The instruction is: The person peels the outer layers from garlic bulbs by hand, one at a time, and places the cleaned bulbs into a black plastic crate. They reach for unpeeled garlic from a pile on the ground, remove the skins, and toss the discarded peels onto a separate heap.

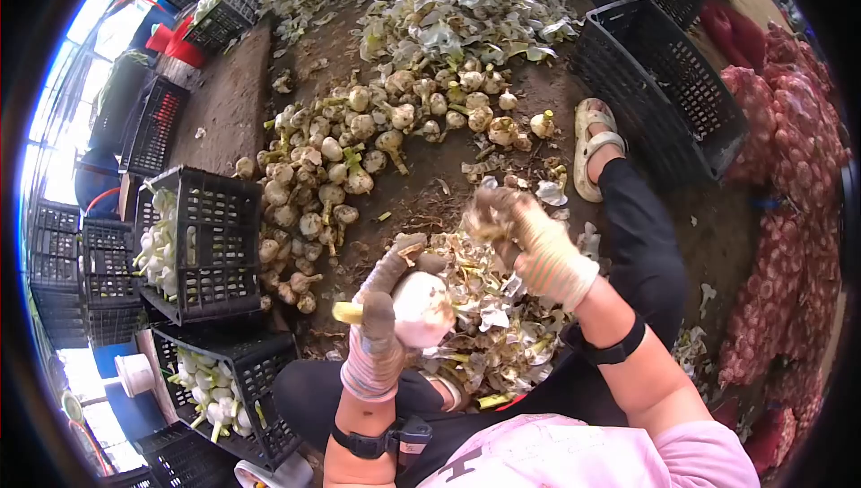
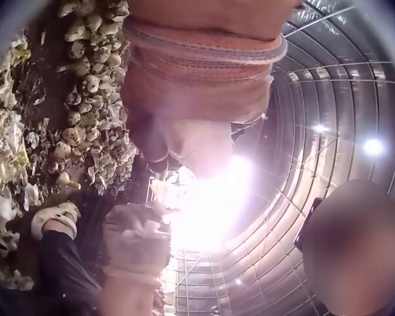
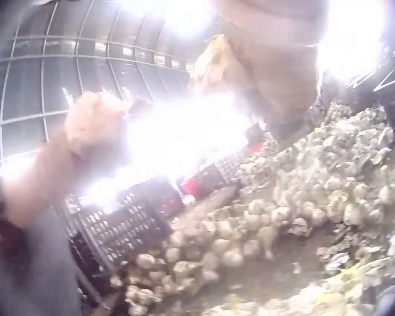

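A peeled white bulb [image 1: 424, 310] with a short pale-green stem [image 1: 347, 312] is held in the gloved left hand [image 1: 384, 318], the fingers curled round it. From the left wrist view, the bulb [image 2: 201, 145] shows below the left hand [image 2: 197, 85], partly lost in glare. Up and to the right of the bulb, apart from it, is the gloved right hand [image 1: 538, 241], its fingers bent round brownish papery skin [image 1: 487, 213]. Pale yellowish skin [image 3: 217, 64] shows at the fingers of the blurred right hand [image 3: 273, 66].
Unpeeled bulbs [image 1: 359, 125] lie heaped on the ground, with loose skins [image 1: 493, 309] between the legs. Black crates [image 1: 218, 246] holding white bulbs [image 1: 211, 389] stand at left. An empty crate [image 1: 659, 84] and red net sacks [image 1: 780, 147] are at right.
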Action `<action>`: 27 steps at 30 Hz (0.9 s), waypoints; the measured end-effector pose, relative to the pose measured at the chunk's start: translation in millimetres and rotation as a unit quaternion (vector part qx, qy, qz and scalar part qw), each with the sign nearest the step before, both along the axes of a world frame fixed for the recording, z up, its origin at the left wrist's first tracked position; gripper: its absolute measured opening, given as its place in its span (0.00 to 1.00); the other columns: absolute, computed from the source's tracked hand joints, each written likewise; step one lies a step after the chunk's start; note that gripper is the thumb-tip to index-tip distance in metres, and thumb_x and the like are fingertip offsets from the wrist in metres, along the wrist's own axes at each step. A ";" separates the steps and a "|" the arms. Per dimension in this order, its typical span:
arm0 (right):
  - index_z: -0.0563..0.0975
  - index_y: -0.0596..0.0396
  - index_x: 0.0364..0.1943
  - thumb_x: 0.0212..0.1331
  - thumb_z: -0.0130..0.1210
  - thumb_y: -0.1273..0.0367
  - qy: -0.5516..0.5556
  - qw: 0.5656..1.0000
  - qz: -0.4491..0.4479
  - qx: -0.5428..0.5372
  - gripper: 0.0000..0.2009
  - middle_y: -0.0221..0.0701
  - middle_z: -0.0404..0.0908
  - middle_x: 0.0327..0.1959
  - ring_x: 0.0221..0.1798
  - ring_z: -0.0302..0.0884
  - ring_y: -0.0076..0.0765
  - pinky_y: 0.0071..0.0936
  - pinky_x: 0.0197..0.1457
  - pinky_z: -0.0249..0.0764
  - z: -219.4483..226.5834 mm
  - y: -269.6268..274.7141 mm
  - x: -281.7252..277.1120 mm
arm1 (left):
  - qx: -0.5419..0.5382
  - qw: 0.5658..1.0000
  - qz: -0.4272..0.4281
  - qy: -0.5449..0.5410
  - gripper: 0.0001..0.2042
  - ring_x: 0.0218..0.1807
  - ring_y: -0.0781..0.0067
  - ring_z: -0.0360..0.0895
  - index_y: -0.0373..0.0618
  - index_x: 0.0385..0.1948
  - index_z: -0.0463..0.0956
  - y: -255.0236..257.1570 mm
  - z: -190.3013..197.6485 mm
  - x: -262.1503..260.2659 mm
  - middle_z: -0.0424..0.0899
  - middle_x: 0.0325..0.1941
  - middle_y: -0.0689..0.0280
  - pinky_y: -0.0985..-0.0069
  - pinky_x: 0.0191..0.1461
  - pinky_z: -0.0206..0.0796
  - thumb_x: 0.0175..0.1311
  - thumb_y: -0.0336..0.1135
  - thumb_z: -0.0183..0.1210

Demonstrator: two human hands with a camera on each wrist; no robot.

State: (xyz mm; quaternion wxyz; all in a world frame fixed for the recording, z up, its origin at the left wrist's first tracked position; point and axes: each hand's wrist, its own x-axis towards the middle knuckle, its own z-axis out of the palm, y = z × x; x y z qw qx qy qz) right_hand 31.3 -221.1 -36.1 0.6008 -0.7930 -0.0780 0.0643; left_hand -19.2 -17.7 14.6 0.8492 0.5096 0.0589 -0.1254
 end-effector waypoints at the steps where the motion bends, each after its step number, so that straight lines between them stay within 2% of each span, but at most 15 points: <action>1: 0.72 0.45 0.53 0.42 0.46 0.87 -0.075 0.991 0.029 -0.105 0.30 0.36 0.77 0.44 0.43 0.76 0.43 0.31 0.45 0.75 -16.7 3.0 -3.1 | 0.002 1.000 0.003 0.000 0.44 0.48 0.70 0.77 0.36 0.59 0.63 1.0 0.8 0.3 0.76 0.49 0.59 0.73 0.49 0.74 0.48 0.66 0.62; 2: 0.75 0.41 0.49 0.40 0.44 0.87 -0.121 0.974 0.069 -0.180 0.30 0.39 0.76 0.43 0.45 0.75 0.51 0.37 0.47 0.74 -3.1 7.3 -7.7 | -0.007 1.000 -0.002 -0.005 0.46 0.48 0.71 0.77 0.36 0.59 0.63 1.6 1.6 1.1 0.76 0.49 0.61 0.73 0.49 0.73 0.47 0.67 0.61; 3: 0.77 0.47 0.44 0.41 0.46 0.85 -0.078 0.983 0.129 -0.109 0.24 0.39 0.76 0.42 0.45 0.75 0.50 0.39 0.47 0.74 -12.1 7.9 -8.4 | -0.018 1.000 -0.006 -0.011 0.47 0.49 0.72 0.76 0.36 0.60 0.62 2.5 2.1 1.8 0.76 0.50 0.62 0.74 0.50 0.73 0.46 0.68 0.60; 5: 0.77 0.51 0.41 0.41 0.51 0.80 -0.135 0.980 0.120 -0.088 0.18 0.40 0.76 0.38 0.44 0.76 0.50 0.38 0.46 0.73 3.5 13.4 -14.4 | -0.044 0.999 -0.007 -0.004 0.45 0.48 0.72 0.77 0.38 0.59 0.63 5.3 0.8 3.1 0.76 0.49 0.64 0.74 0.50 0.72 0.44 0.65 0.64; 7: 0.77 0.53 0.40 0.40 0.55 0.76 -0.090 0.984 0.144 -0.055 0.17 0.40 0.76 0.36 0.42 0.76 0.50 0.37 0.45 0.73 22.2 11.4 -13.3 | -0.064 0.997 -0.036 0.012 0.38 0.48 0.73 0.76 0.38 0.56 0.65 8.2 -3.5 4.9 0.76 0.49 0.65 0.75 0.51 0.71 0.45 0.50 0.71; 8: 0.77 0.54 0.39 0.39 0.59 0.72 -0.046 0.985 0.168 -0.022 0.16 0.40 0.76 0.34 0.41 0.76 0.50 0.37 0.44 0.72 29.1 10.2 -11.4 | 0.051 0.997 -0.046 0.028 0.36 0.48 0.75 0.74 0.40 0.56 0.65 8.6 3.3 3.8 0.75 0.48 0.67 0.76 0.51 0.70 0.42 0.34 0.73; 13: 0.76 0.56 0.40 0.38 0.65 0.61 -0.098 0.985 0.128 -0.055 0.22 0.40 0.76 0.33 0.38 0.75 0.49 0.36 0.45 0.71 34.5 9.0 -11.7 | 0.158 0.979 -0.127 0.032 0.40 0.47 0.75 0.73 0.43 0.57 0.60 12.3 9.3 -0.3 0.75 0.47 0.67 0.76 0.51 0.68 0.36 0.30 0.74; 15: 0.76 0.58 0.43 0.44 0.65 0.62 -0.028 0.981 0.103 0.159 0.21 0.38 0.77 0.36 0.42 0.77 0.40 0.33 0.50 0.72 35.8 12.9 -17.0 | 0.226 0.961 -0.156 -0.026 0.42 0.47 0.73 0.73 0.42 0.58 0.60 15.4 5.0 -0.5 0.75 0.47 0.65 0.74 0.53 0.68 0.35 0.32 0.74; 16: 0.75 0.60 0.46 0.46 0.66 0.64 0.101 0.923 0.141 0.343 0.22 0.36 0.77 0.42 0.48 0.75 0.32 0.29 0.54 0.70 49.0 15.7 -20.7 | 0.308 0.925 -0.208 -0.075 0.40 0.54 0.72 0.71 0.41 0.60 0.59 17.7 10.9 0.9 0.73 0.53 0.64 0.73 0.60 0.62 0.40 0.25 0.70; 19: 0.75 0.60 0.46 0.47 0.66 0.67 0.239 0.905 0.224 0.272 0.21 0.37 0.76 0.47 0.51 0.72 0.28 0.27 0.56 0.70 59.6 5.6 -18.9 | 0.218 0.943 -0.250 -0.027 0.42 0.56 0.70 0.70 0.41 0.61 0.59 13.5 16.9 4.6 0.73 0.55 0.62 0.70 0.62 0.61 0.38 0.27 0.72; 21: 0.78 0.61 0.39 0.48 0.67 0.60 0.110 0.913 0.274 0.282 0.20 0.36 0.77 0.46 0.45 0.73 0.24 0.27 0.49 0.72 24.7 10.3 -21.1 | 0.181 0.948 -0.260 -0.033 0.45 0.57 0.67 0.70 0.44 0.64 0.56 13.0 5.6 1.5 0.71 0.56 0.58 0.72 0.61 0.61 0.37 0.28 0.72; 23: 0.78 0.64 0.41 0.51 0.65 0.54 0.188 0.908 0.263 0.268 0.25 0.31 0.80 0.38 0.39 0.75 0.25 0.25 0.43 0.72 21.1 9.8 -27.4 | -0.001 0.970 -0.228 0.081 0.45 0.59 0.67 0.69 0.43 0.65 0.54 17.4 -3.1 -2.5 0.69 0.60 0.54 0.70 0.62 0.61 0.39 0.30 0.71; 24: 0.78 0.64 0.41 0.51 0.65 0.54 0.187 0.908 0.263 0.268 0.25 0.31 0.80 0.38 0.39 0.75 0.25 0.25 0.43 0.72 26.2 9.9 -28.0 | -0.001 0.970 -0.228 0.080 0.45 0.59 0.67 0.69 0.43 0.65 0.54 12.6 0.0 -2.9 0.69 0.60 0.54 0.70 0.62 0.61 0.39 0.30 0.71; 26: 0.79 0.62 0.35 0.53 0.60 0.48 0.200 0.901 0.196 0.333 0.26 0.31 0.79 0.39 0.41 0.74 0.23 0.24 0.44 0.72 41.3 12.1 -26.2 | -0.134 0.977 -0.113 0.118 0.47 0.60 0.66 0.69 0.43 0.66 0.50 -1.0 9.2 -1.6 0.67 0.63 0.53 0.69 0.62 0.61 0.41 0.34 0.71; 27: 0.78 0.62 0.39 0.54 0.60 0.49 0.204 0.898 0.137 0.364 0.26 0.28 0.78 0.37 0.40 0.74 0.22 0.22 0.44 0.72 40.7 17.9 -25.1 | -0.001 0.991 -0.125 0.057 0.50 0.59 0.63 0.69 0.45 0.67 0.48 -3.1 9.4 2.3 0.68 0.62 0.53 0.68 0.61 0.62 0.38 0.37 0.73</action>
